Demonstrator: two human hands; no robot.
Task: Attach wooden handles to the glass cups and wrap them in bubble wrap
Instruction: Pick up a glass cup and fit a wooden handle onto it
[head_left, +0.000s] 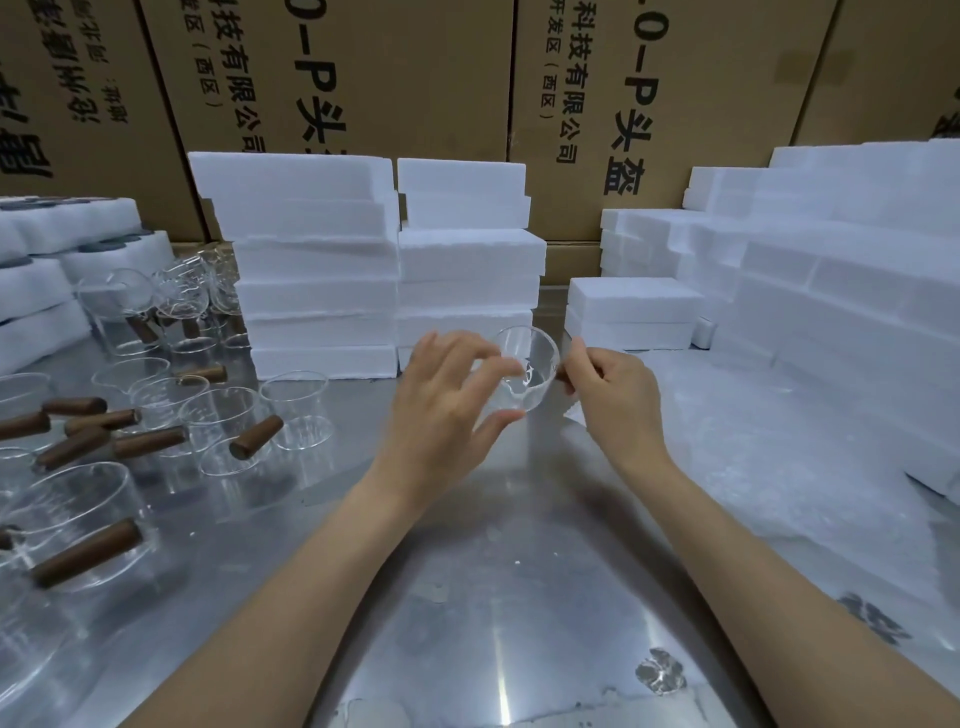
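Cardboard cartons (363, 78) printed with characters form the back wall, and a metal table (467, 597) carries the work; all positions below are given relative to the held glass cup (527, 371), which is raised above the table centre. Far to its left lie finished cups with wooden handles (85, 553) fitted, several of them on their sides, with further glass cups (296, 410) standing among them. Behind and to the left of the held cup stand stacks of white foam blocks (311, 270). The left hand (447, 410) grips the held cup: thumb under its near wall, fingertips curled over its far side, fingers clamped on the glass. Just to the right of the cup, the right hand (613, 400) pinches a small brown part at the cup's side wall; this appears to be a wooden handle (562, 373), though most of it is hidden by the fingers. To the right of that hand, a sheet of bubble wrap (753, 457) lies on the table, with more foam blocks (831, 260) behind it. Assessment: the handle-fitting step is in hand. The next move calls for seating the handle fully against the glass while the left hand steadies the cup, then carrying the cup to the bubble wrap on its right.
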